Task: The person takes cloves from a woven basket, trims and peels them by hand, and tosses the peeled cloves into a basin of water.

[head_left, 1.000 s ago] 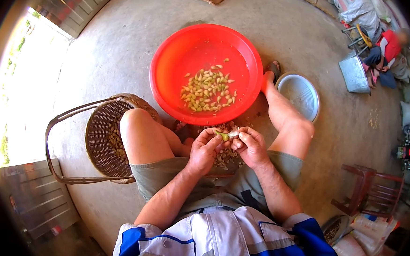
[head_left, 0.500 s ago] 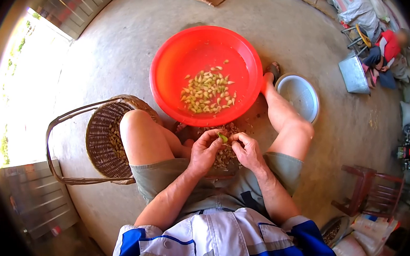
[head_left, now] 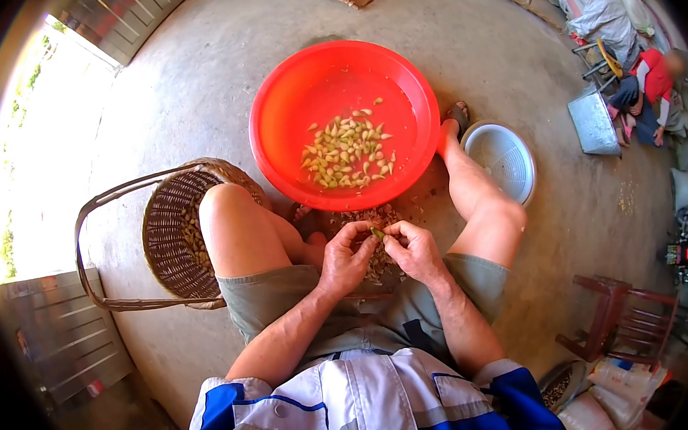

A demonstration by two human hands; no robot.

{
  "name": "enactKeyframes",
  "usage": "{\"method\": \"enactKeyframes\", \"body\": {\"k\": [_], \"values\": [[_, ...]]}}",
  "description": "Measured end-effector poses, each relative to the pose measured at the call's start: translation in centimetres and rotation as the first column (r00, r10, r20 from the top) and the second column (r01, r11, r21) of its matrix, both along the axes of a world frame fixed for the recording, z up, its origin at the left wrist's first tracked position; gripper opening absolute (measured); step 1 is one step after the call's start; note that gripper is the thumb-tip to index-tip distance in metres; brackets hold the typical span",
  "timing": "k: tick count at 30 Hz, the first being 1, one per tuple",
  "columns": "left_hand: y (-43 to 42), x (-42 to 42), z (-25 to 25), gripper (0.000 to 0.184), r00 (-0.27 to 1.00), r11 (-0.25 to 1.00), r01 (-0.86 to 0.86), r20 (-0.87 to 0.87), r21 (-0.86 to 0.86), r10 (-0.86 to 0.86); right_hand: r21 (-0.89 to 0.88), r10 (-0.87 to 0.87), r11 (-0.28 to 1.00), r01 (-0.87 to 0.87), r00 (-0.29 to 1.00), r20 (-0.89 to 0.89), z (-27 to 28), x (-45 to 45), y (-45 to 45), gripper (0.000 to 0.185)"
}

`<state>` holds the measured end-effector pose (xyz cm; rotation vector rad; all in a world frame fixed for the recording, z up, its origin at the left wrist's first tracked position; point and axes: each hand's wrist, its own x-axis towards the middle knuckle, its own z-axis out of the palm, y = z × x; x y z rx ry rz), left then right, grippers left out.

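Note:
A small green bulb (head_left: 377, 233) sits between my two hands, above my lap. My left hand (head_left: 343, 256) pinches it between thumb and fingers. On its other side, the fingertips of my right hand (head_left: 414, 252) are closed at the bulb, partly covering it. Just beyond my hands stands a large red basin (head_left: 277, 152), where many pale yellow-green, teardrop-shaped bulbs (head_left: 346, 152) lie. Dry brown peelings (head_left: 377, 270) cover the floor beneath my hands.
Beside my left knee a tipped wicker basket (head_left: 169, 249) holds more brownish bulbs. A grey-white plastic basin (head_left: 511, 157) stands by my right leg. Farther right, a person in red (head_left: 655, 78) sits by a metal tub (head_left: 594, 125). A wooden chair (head_left: 622, 316) is at lower right.
My right fingers have come in against the bulb, and it is now more hidden between both hands. The seated person's arm has moved lower.

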<state>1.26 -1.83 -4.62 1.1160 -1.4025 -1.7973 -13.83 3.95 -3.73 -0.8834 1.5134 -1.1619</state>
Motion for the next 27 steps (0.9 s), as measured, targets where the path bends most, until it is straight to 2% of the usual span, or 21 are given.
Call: {"method": "enactKeyframes", "body": {"k": [5, 8, 11, 14, 20, 23, 27], "values": [[0.1, 0.1, 0.3, 0.022, 0.998, 0.996, 0.021, 0.057, -0.083, -0.017, -0.09, 0.008, 0.996, -0.028, 0.978, -0.21, -0.7, 0.0, 0.1, 0.007], [-0.3, 0.0, 0.5, 0.021, 0.999, 0.996, 0.0, -0.034, 0.086, 0.003, -0.027, -0.046, 0.999, 0.043, 0.99, -0.134, 0.1, 0.2, 0.0, 0.008], [-0.5, -0.2, 0.9, 0.021, 0.997, 0.99, -0.015, -0.072, 0.14, 0.026, -0.032, -0.035, 0.999, 0.033, 0.996, -0.083, 0.3, 0.2, 0.0, 0.01], [-0.4, -0.2, 0.4, 0.022, 0.993, 0.989, -0.014, -0.112, 0.15, 0.031, -0.034, -0.041, 0.999, 0.039, 0.998, -0.041, 0.3, 0.4, -0.1, 0.011], [-0.5, 0.1, 0.5, 0.02, 1.0, 0.993, 0.016, -0.029, 0.12, -0.013, 0.01, -0.009, 1.0, 0.009, 0.998, -0.064, 1.3, 0.2, -0.2, 0.009], [-0.3, 0.1, 0.1, 0.02, 0.998, 0.995, 0.023, -0.062, 0.1, -0.017, -0.084, -0.007, 0.996, -0.009, 0.982, -0.187, 0.0, 0.2, -0.1, 0.008], [-0.5, 0.1, 0.3, 0.02, 0.997, 0.992, 0.042, -0.071, 0.118, -0.034, -0.081, -0.041, 0.996, 0.027, 0.984, -0.172, -0.1, 0.3, -0.2, 0.008]]}}
